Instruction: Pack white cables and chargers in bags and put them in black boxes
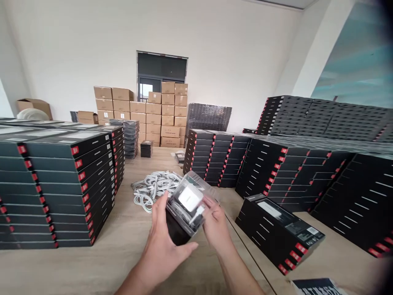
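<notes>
My left hand (161, 241) is wrapped round a small black box (176, 230), tilted above the table, with a clear plastic tray (196, 179) on top. A white charger block (190, 198) lies in the tray. My right hand (216, 223) is at the tray's right side, fingers closed together beside a small white piece (200, 209) that looks like a plug. Blur hides what those fingertips hold, if anything. Behind the box, a loose heap of white cables (155, 184) lies on the wooden table (135, 258).
Tall stacks of flat black boxes with red marks stand at the left (67, 184) and right (270, 168). Nearer on the right is a short black stack (276, 233). Brown cartons (153, 119) are piled by the back wall, near stacked dark trays (208, 116). A seam runs along the table.
</notes>
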Available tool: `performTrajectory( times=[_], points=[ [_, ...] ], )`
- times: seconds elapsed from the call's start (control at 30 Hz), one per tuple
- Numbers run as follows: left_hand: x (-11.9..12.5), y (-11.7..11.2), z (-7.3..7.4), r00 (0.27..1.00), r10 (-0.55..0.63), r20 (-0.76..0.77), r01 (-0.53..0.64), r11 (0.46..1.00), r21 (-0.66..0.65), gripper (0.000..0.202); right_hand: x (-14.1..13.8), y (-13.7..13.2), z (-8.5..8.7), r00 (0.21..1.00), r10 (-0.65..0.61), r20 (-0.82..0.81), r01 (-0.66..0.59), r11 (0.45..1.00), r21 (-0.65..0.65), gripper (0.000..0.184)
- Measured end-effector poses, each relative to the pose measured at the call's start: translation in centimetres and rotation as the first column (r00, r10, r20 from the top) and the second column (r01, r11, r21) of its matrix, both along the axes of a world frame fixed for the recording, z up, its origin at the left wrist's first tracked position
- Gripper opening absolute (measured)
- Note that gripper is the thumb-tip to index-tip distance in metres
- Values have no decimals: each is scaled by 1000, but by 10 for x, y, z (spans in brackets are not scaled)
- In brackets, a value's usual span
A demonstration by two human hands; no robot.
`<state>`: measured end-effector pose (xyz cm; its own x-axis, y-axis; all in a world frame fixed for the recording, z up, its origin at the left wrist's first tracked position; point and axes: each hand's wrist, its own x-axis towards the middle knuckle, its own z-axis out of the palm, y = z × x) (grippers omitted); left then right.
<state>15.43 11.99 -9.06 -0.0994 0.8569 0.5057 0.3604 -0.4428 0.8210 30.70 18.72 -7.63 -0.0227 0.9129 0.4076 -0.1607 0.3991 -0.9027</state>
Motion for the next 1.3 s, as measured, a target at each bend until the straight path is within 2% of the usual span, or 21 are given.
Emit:
performTrajectory(
  times=[0.07,0.1,0.23,0.33,0.4,0.47,0.57,0.63,0.73,0.8,0.9,0.97,1.03,1.13,1.3],
  points=[
    [-2,1,-4,991,-118,69,121,992,-33,110,1,-1,6,993,-87,76,83,995,50,39],
    [-5,2,-6,982,-168,85,172,984,-44,106,2,-1,8,990,-93,109,86,994,61,40],
    [-17,7,-8,951,-286,115,287,958,3,94,2,-2,11,987,3,160,-11,999,53,40],
    [-25,6,2,956,-279,89,263,952,157,93,0,-2,11,985,57,162,-63,997,33,37],
    [-27,4,12,973,-230,16,219,943,253,91,-1,-3,12,983,67,173,-73,997,29,37],
    [-28,1,20,977,-193,-92,212,934,287,80,-3,-5,13,983,71,171,-75,997,16,34],
    [-27,2,25,961,-192,-198,242,932,270,51,-4,-4,12,989,113,91,-109,993,-52,32],
    [-26,6,21,952,-204,-228,257,938,234,37,-4,-2,11,987,158,-12,-158,980,-124,33],
    [-28,15,8,941,-223,-254,257,960,110,40,-3,4,6,975,169,-145,-195,963,-188,36],
    [-29,21,-2,962,-213,-172,224,974,47,52,-1,7,1,976,134,-174,-165,970,-179,38],
    [-30,30,-11,972,-210,107,211,977,5,64,1,9,-6,993,84,-82,-91,992,-85,33],
    [-30,33,-13,923,-249,294,269,963,-31,63,2,8,-10,998,61,36,-60,998,-20,31],
    [-29,35,-13,860,-279,427,340,938,-70,57,2,7,-11,991,52,121,-51,999,-13,34],
    [-29,37,-13,806,-284,520,387,916,-101,50,1,6,-12,986,48,161,-39,997,-59,38],
    [-31,38,-13,822,-278,497,368,926,-89,46,2,8,-15,990,54,128,-38,992,-121,35]
  ],
)
